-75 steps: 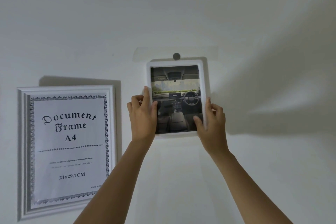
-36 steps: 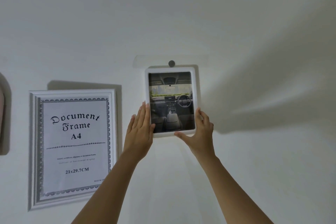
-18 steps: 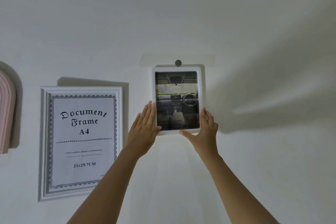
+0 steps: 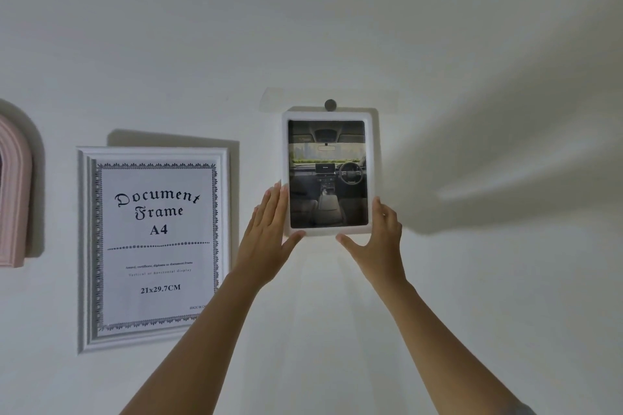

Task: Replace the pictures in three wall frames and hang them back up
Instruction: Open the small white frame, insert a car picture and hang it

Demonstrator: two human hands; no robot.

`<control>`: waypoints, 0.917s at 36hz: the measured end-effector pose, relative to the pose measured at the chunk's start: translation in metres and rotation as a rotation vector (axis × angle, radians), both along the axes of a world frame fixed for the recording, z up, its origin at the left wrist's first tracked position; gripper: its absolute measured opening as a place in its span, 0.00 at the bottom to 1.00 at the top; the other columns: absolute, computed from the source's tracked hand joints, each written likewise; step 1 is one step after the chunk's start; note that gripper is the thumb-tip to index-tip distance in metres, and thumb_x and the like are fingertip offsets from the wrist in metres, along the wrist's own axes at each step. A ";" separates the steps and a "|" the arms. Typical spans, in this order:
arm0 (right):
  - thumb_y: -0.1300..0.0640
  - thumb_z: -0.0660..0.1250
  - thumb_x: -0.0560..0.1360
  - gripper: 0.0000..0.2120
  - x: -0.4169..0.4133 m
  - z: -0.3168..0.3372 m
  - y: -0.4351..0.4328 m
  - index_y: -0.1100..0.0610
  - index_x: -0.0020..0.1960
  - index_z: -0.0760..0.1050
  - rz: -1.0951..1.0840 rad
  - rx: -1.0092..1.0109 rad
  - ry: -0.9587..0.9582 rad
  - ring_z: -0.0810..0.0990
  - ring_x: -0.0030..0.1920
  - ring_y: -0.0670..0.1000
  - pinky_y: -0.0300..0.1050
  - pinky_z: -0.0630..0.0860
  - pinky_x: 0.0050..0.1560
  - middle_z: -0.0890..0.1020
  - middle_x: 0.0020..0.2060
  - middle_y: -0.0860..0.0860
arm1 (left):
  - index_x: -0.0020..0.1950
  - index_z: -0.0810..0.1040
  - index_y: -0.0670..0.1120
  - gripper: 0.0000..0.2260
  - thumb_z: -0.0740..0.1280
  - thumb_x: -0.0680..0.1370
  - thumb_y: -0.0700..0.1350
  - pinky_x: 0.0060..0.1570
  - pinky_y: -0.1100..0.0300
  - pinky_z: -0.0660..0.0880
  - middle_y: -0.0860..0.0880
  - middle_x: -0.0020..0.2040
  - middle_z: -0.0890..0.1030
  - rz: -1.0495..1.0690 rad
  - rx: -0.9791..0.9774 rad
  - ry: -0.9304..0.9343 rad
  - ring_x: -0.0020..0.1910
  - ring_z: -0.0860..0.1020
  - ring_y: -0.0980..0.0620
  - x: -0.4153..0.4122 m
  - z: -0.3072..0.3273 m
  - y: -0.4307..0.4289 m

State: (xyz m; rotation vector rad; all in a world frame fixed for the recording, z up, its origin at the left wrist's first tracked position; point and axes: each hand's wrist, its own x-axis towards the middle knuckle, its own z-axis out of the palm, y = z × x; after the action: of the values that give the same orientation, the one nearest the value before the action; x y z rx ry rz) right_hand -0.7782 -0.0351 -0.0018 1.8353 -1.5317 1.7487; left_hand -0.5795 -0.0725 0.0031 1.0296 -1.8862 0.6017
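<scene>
The small white frame [image 4: 327, 115] hangs upright on the wall [image 4: 337, 27], between the two raised hands and reaching up above their fingertips. It holds a picture [image 4: 327, 172] of a car's inside, with the steering wheel and dashboard seen from the back seats.

The left hand [image 4: 269, 232] lies flat and spread. Its fingers are straight and close together, running up along the frame's lower left edge, and its thumb reaches across under the bottom left corner. It grips nothing and only touches the frame.

The right hand [image 4: 377, 236] stands at the lower right corner. Its fingers lie loosely against the right edge, and its thumb is stretched out wide beneath the bottom edge. It too is spread rather than closed round the frame. Whether its fingertips press on the rim or the wall cannot be told.

Well above both hands, touching the frame's top edge at its middle, sits a dark round peg [image 4: 330, 105]. A faint clear strip [image 4: 290, 98] lies on the wall behind it.

Just beside the left forearm, on its outer side, hangs a larger silver frame [image 4: 84, 246]. Its sheet [image 4: 156, 239] reads "Document Frame A4" and "21x29.7CM", and the forearm crosses in front of its lower right corner.

Farther out past the left hand, a pink arched frame [image 4: 13, 195] shows at the edge of view.
</scene>
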 end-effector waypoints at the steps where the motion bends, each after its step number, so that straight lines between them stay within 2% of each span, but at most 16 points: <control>1: 0.45 0.70 0.70 0.43 0.000 0.000 0.000 0.54 0.75 0.50 -0.005 -0.001 0.000 0.56 0.72 0.52 0.48 0.66 0.67 0.57 0.73 0.52 | 0.74 0.37 0.50 0.35 0.45 0.75 0.66 0.72 0.56 0.42 0.52 0.77 0.42 0.001 -0.003 0.003 0.75 0.40 0.54 0.000 0.000 0.000; 16: 0.45 0.71 0.69 0.41 -0.006 0.001 0.004 0.55 0.74 0.55 -0.095 -0.014 0.014 0.60 0.71 0.55 0.50 0.69 0.64 0.60 0.72 0.54 | 0.74 0.38 0.50 0.36 0.44 0.74 0.68 0.72 0.56 0.42 0.52 0.77 0.42 0.000 0.013 -0.001 0.75 0.40 0.53 0.001 -0.004 0.000; 25: 0.44 0.71 0.69 0.41 -0.007 0.002 0.007 0.56 0.74 0.55 -0.095 0.004 0.023 0.59 0.71 0.54 0.50 0.69 0.65 0.59 0.72 0.54 | 0.75 0.39 0.48 0.35 0.46 0.75 0.66 0.72 0.55 0.43 0.53 0.76 0.44 -0.020 0.011 0.008 0.75 0.42 0.53 0.003 -0.006 0.001; 30: 0.42 0.71 0.69 0.42 -0.006 0.004 0.011 0.55 0.74 0.54 -0.090 -0.007 0.031 0.59 0.71 0.54 0.49 0.68 0.65 0.58 0.72 0.53 | 0.74 0.40 0.50 0.35 0.45 0.74 0.67 0.73 0.53 0.45 0.52 0.76 0.45 -0.031 0.035 0.027 0.76 0.43 0.53 0.005 -0.007 0.004; 33: 0.42 0.71 0.68 0.42 -0.003 0.008 0.017 0.56 0.74 0.55 -0.106 -0.040 0.048 0.59 0.71 0.53 0.48 0.69 0.64 0.59 0.72 0.53 | 0.74 0.38 0.50 0.36 0.43 0.73 0.68 0.73 0.53 0.43 0.54 0.76 0.43 -0.028 0.048 0.032 0.75 0.42 0.54 0.010 -0.004 0.011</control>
State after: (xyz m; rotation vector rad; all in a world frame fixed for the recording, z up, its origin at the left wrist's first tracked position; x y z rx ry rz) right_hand -0.7809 -0.0180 0.0059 1.7318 -1.5345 1.6638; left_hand -0.5700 -0.0616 -0.0013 1.0354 -1.8926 0.5231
